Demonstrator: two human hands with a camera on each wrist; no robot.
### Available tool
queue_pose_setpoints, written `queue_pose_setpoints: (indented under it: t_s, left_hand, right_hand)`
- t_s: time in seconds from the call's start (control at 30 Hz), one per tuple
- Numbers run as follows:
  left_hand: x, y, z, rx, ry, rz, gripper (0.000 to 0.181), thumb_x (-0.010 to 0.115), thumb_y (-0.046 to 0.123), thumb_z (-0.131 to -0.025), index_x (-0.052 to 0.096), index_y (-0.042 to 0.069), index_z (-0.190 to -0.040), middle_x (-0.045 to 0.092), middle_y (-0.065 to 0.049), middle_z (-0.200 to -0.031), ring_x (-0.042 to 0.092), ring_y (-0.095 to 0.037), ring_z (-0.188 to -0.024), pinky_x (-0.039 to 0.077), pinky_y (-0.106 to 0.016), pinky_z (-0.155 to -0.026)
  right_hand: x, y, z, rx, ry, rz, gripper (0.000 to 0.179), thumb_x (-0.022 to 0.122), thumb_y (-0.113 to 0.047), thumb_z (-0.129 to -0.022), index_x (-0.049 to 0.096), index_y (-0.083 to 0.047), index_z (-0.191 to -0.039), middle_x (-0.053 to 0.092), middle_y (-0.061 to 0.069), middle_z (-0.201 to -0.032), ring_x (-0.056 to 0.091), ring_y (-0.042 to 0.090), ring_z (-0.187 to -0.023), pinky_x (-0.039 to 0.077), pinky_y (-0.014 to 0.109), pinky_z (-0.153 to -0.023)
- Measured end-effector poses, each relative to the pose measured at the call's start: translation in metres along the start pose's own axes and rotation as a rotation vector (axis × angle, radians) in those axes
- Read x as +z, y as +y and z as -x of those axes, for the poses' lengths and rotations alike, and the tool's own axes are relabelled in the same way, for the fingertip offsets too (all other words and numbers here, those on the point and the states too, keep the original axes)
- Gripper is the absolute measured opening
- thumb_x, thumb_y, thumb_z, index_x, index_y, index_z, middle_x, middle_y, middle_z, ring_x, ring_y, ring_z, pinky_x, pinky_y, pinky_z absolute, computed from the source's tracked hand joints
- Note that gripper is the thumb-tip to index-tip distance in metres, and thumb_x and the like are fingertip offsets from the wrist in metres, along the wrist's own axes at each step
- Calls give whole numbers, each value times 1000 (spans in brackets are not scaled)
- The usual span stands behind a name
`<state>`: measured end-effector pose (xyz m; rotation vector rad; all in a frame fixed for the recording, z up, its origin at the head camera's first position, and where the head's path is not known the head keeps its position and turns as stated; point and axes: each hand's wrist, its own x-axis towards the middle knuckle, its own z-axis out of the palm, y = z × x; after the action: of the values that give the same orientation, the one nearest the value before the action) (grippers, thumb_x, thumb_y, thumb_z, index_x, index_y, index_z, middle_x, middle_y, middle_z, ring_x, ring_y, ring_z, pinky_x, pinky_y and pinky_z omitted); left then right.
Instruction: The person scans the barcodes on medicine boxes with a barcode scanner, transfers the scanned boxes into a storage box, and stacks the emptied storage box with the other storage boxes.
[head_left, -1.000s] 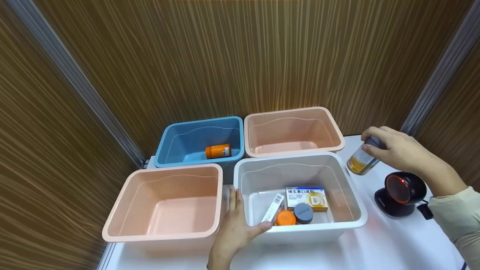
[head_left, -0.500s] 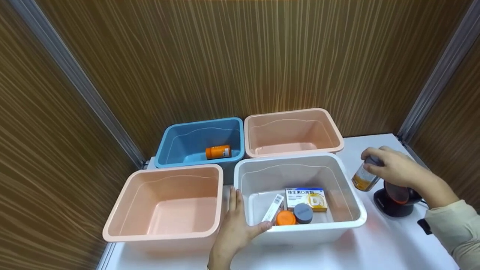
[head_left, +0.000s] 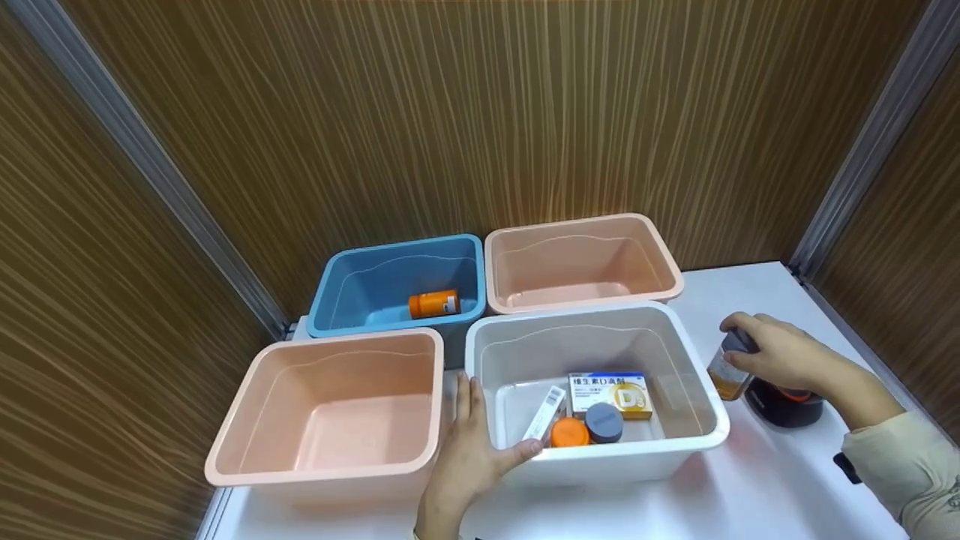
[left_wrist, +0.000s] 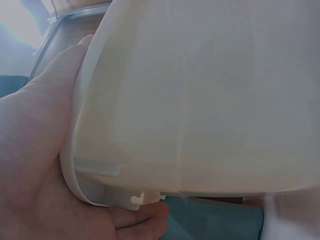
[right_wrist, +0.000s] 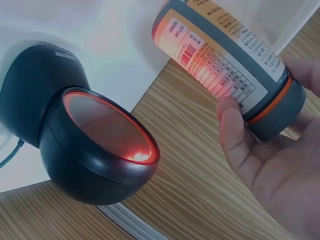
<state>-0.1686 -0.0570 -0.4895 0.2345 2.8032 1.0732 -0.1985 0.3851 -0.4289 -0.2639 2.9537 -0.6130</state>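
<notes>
"What's nearest?"

"The person's left grip (head_left: 471, 459), fingers straight, resting on a corner of the white bin (head_left: 600, 466). Beyond, the right grip (head_left: 781, 354) pinches a bottle (right_wrist: 225, 56) near its cap (right_wrist: 282, 116), facing a black scanner (right_wrist: 100, 120)."

"Doing it well?"

"I'd say turn the barcode (right_wrist: 188, 55) squarely to the red glow (right_wrist: 140, 156), fingers clear of the print."

"And around?"

"White counter (head_left: 570, 517), two peach bins (head_left: 367, 435), a blue bin (head_left: 375, 266), then wood-grain panels (head_left: 570, 105) behind."

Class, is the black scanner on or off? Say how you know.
On: the scanner glows red, and red light falls on the bottle in the right hand.
</notes>
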Motion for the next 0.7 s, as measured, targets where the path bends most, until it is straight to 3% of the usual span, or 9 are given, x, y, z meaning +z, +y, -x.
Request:
queue_pose_setpoints:
  t_s: [0.2, 0.43, 0.7]
  left_hand:
    - [0, 1, -1, -2, -1, -2, 134, 77, 75, -68, 12, 5, -162, -8, -11, -169, 26, -47, -145, 36, -63, -106]
    - [0, 2, -2, 7, 1, -18, 136, 74, 79, -66, 12, 5, -162, -9, -11, -168, 16, -45, -149, 32, -63, -108]
    - [1, -1, 1, 36, 7, -31, 136, 70, 83, -67, 12, 3, -161, -9, -13, -168, 18, -45, -148, 32, -62, -109]
  right_hand:
    - [1, 1, 2, 28, -46, -8, 48, 69, -30, -95, 53, -7, -133, 60, 24, -111, 62, 41, -97, 54, 60, -74]
    - [1, 0, 5, -12, -44, 10, 47, 71, -29, -93, 57, -6, -132, 63, 24, -118, 61, 45, -105, 51, 65, -80]
    - [-5, -2, 4, 7, -69, 15, 55, 70, -41, -94, 58, -2, -130, 67, 22, -109, 65, 41, -96, 56, 54, -69]
